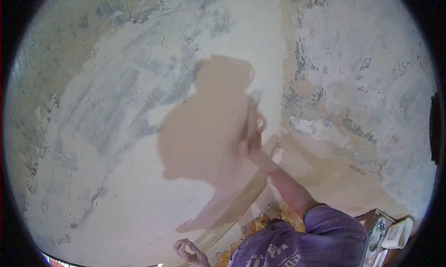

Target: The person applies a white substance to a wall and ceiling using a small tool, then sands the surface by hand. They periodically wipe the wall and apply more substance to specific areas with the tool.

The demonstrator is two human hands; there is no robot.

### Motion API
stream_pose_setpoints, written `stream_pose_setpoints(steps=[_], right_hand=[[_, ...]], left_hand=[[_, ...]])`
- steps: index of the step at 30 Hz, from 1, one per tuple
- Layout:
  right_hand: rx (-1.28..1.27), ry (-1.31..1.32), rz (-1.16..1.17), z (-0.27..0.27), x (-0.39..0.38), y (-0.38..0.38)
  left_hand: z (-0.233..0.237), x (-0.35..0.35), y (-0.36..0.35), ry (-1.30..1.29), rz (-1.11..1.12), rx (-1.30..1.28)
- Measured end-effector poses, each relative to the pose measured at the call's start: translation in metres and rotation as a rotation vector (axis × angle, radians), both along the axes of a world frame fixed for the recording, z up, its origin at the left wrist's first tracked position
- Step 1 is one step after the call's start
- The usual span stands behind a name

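Observation:
My right hand (253, 139) is up against a pale plastered wall (116, 183), its fingers bent and smeared by motion. A faint greyish shape (254, 98) shows just beyond the fingers; I cannot make out what it is. Low in the view, my left hand (190, 252) hangs in front of the wall with loosely curled fingers and a gap at the thumb. It seems to hold nothing, and whitish smudges mark its fingers. A large shadow (209, 127) of my head and upper body falls on the plaster left of my right hand.
Grey rough streaks and bare brownish patches (302, 48) break up the plaster. A corner line runs down right of centre. At lower right a white plastic container (398, 233) stands beside a box (375, 232). Something dark (435, 127) sits at the right edge.

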State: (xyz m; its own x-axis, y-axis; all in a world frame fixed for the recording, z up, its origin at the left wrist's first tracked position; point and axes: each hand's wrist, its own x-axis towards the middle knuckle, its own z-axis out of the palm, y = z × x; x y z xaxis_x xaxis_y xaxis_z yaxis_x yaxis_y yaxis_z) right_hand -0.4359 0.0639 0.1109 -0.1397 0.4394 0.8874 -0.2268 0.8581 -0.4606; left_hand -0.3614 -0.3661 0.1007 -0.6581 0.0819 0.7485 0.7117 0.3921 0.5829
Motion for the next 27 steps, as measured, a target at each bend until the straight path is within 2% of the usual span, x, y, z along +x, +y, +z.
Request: stream_pose_setpoints(steps=[1, 3, 4, 5, 7, 10, 12, 14, 15, 16, 17, 18, 19, 20, 22, 23, 26, 27], right_hand=[[0.145, -0.005, -0.047, -0.003, 0.002, -0.007], [0.043, -0.129, 0.194, -0.007, 0.02, 0.008], [-0.151, -0.157, 0.317, -0.015, 0.024, 0.02], [-0.363, -0.136, 0.347, -0.024, 0.019, 0.032], [-0.624, -0.081, 0.309, -0.027, 0.012, 0.042], [-0.255, 0.053, 0.25, -0.017, 0.008, 0.011], [-0.303, 0.062, 0.511, -0.02, 0.021, 0.013], [-0.707, 0.057, 0.772, -0.036, 0.023, 0.029], [-0.964, 0.071, 0.842, -0.043, 0.021, 0.035], [-0.913, -0.137, 0.573, -0.046, 0.02, 0.047], [-0.749, -0.2, 0.488, -0.046, 0.018, 0.048], [-0.59, -0.247, 0.39, -0.044, 0.017, 0.048], [-0.332, -0.154, 0.469, -0.046, 0.01, 0.036], [-0.13, -0.2, 0.407, -0.046, 0.011, 0.039], [0.268, -0.22, 0.26, -0.046, 0.013, 0.044], [0.044, -0.233, 0.605, -0.028, 0.025, 0.051], [-0.428, -0.167, 0.456, -0.075, 0.002, 0.099], [-0.596, -0.058, 0.306, -0.086, -0.011, 0.113]], left_hand=[[-0.004, -0.001, 0.0, 0.028, 0.001, 0.011], [-0.01, -0.005, 0.002, 0.06, -0.001, 0.055], [-0.011, -0.004, 0.002, 0.057, -0.007, 0.082], [-0.013, -0.002, 0.001, 0.052, -0.012, 0.105], [-0.02, -0.001, 0.0, 0.02, 0.023, 0.054], [-0.024, -0.007, 0.005, 0.019, 0.018, 0.014], [-0.012, -0.005, 0.014, 0.03, -0.01, -0.016], [0.005, -0.001, 0.02, 0.044, -0.046, -0.059], [-0.012, -0.004, 0.011, -0.01, -0.094, -0.085], [-0.043, -0.01, -0.004, -0.065, -0.144, -0.11], [-0.06, -0.013, -0.011, -0.118, -0.194, -0.133], [-0.05, -0.01, 0.002, -0.081, -0.154, -0.1], [-0.041, -0.007, 0.02, -0.042, -0.116, -0.067], [-0.032, -0.005, 0.033, -0.007, -0.077, -0.036], [-0.029, -0.006, 0.044, -0.019, -0.132, -0.045], [-0.027, -0.005, 0.046, -0.028, -0.157, -0.054], [-0.024, -0.009, 0.055, 0.013, -0.05, -0.174], [-0.023, -0.009, 0.058, 0.022, 0.017, -0.195]])
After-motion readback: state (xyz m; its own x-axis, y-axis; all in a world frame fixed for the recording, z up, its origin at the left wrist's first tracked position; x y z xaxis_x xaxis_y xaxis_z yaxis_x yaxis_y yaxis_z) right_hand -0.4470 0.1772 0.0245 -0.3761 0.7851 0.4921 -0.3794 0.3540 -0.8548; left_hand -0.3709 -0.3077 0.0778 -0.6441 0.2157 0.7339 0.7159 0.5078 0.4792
